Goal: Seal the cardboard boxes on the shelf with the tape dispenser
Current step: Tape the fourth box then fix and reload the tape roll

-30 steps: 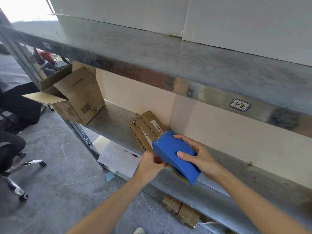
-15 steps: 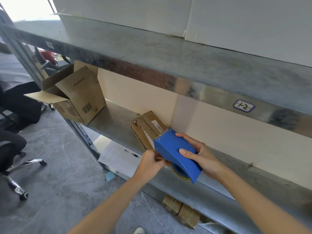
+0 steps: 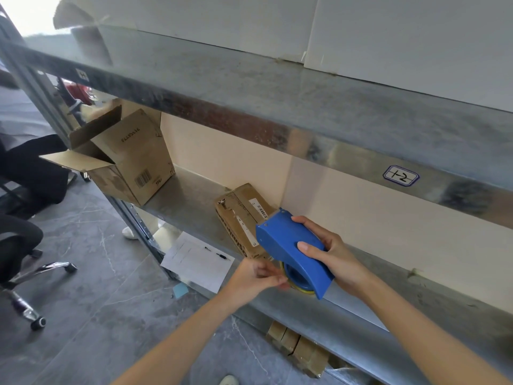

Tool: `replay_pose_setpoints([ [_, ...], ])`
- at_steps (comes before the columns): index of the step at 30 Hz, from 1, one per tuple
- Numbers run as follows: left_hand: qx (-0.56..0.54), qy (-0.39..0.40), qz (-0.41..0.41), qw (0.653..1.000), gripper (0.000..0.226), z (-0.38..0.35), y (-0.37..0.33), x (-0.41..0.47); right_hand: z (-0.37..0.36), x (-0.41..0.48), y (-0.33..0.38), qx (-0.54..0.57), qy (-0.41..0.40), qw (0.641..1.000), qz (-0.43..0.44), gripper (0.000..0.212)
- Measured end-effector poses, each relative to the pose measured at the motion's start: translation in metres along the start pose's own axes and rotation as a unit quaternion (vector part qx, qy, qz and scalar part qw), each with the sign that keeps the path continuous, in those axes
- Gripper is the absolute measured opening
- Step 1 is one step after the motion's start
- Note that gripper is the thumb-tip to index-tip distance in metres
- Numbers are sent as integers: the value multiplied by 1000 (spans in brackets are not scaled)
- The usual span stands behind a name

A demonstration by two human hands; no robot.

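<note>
While both hands are busy with the tool, I read the sealing on this shelf (image 3: 191, 198) as not yet begun. Far to the left of the small box (image 3: 238, 218), the open box (image 3: 133, 162) sits with its flaps splayed and its mouth turned left. No tape there, plainly.

On to the small box itself: it lies flat, flaps closed, labels across the top. Whether its seam carries tape, I cannot tell from here.

Just in front of the small box, the left hand (image 3: 255, 277) has its fingertips pinched together at the edge of the tape roll (image 3: 299, 286). My guess is it is hunting for the loose end, as no free strip shows.

Overlapping the small box's right corner in my view is the tape dispenser (image 3: 288, 248). Its long axis runs diagonally, from the squared nose up by the small box down to the tail, nearer me and to the right. The nose points at the small box, with the roll slung under the near end.

Right of the small box, the right hand (image 3: 336, 257) wraps the blue body, thumb on the near face, fingers over the top.

Left to do, as I judge it: free the tape, fold the open box's flaps, seal the boxes.
</note>
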State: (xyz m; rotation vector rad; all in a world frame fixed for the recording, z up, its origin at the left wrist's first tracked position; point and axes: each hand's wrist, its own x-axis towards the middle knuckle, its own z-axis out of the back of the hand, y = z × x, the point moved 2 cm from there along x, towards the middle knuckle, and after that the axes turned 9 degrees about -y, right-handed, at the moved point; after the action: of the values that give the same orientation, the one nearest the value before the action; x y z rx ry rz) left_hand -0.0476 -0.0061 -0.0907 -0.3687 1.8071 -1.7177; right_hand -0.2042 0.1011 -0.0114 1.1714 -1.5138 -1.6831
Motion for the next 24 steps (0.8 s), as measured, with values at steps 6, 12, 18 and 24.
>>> replay_pose_setpoints([
  [6,13,1,-4,1000,9,-2,-3,-5,1,2,1,2,2,1000,3,49],
  [12,28,-27,-40,998,11,-5,-2,-4,1,3,0,-7,0,1000,2,48],
  [18,264,-92,-178,943,8,11,-12,-1,1,3,-1,-27,23,999,-1,51],
  [24,398,-155,-302,852,21,56,-26,12,9,-3,-8,-115,84,989,-29,62],
])
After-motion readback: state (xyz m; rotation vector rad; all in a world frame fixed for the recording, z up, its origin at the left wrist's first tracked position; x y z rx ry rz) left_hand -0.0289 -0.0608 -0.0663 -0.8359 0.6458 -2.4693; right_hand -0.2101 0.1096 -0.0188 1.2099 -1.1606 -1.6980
